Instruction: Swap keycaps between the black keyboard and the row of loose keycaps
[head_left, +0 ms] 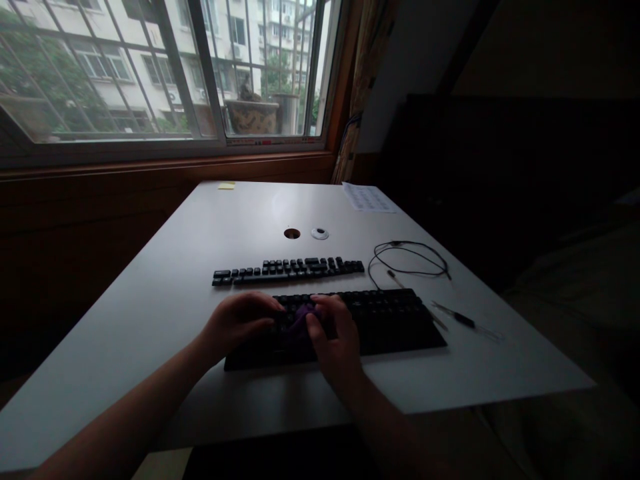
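Note:
A black keyboard (395, 330) lies on the white table in front of me. Over its left half, my right hand (337, 327) grips a bunched purple cloth (301, 321) between thumb and fingers. My left hand (243, 321) is just left of the cloth, its fingers and thumb curled towards each other at the keys. Whatever lies between those fingertips is too dark to make out. Behind the keyboard, several loose black keycaps (295, 272) are laid out in rows. Both hands and the cloth hide part of the keyboard's left side.
A looped black cable (411, 259) runs from the keyboard's back. On the right lie a slim tool with a dark handle (466, 320) and a small brush (392, 274). Farther back are a round cable hole (292, 234), a white ring cover (320, 234), a printed sheet (369, 198) and yellow notes (227, 185).

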Tool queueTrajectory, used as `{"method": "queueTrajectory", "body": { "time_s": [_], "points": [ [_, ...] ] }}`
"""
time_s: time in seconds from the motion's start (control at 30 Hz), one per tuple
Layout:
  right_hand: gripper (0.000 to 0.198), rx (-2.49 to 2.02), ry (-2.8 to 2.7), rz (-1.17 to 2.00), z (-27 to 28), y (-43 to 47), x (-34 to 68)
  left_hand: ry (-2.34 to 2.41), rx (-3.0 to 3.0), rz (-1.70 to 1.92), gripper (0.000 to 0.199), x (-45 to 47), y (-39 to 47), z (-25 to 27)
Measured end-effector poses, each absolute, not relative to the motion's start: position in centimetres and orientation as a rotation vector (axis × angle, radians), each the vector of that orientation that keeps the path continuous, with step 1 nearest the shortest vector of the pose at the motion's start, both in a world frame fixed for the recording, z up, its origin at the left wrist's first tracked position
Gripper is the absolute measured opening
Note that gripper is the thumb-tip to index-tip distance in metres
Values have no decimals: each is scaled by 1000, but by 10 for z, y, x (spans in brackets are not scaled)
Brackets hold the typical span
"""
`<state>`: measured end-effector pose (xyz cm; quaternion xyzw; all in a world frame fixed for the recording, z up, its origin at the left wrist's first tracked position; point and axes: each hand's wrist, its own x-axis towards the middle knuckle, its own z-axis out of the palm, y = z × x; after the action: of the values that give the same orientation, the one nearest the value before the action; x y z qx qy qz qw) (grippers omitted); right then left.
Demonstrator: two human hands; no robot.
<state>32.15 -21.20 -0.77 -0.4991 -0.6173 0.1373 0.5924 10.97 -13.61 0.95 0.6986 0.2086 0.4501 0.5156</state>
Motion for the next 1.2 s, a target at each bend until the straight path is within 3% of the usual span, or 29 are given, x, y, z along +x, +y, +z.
{"method": "queueTrajectory", "body": {
  "time_s": [0.27, 0.83, 1.2],
  "points": [
    [47, -945, -1765, 318, -7, -213, 318, 492, 1700, 1093, 20, 111, -136, 12],
    [44, -942, -1794, 260, -10, -209, 316, 467, 1812, 1107, 15, 109, -131, -2],
    [30, -1166, -1571, 231, -1, -212, 323, 541, 1996, 1192, 19, 108, -132, 9]
  ]
}}
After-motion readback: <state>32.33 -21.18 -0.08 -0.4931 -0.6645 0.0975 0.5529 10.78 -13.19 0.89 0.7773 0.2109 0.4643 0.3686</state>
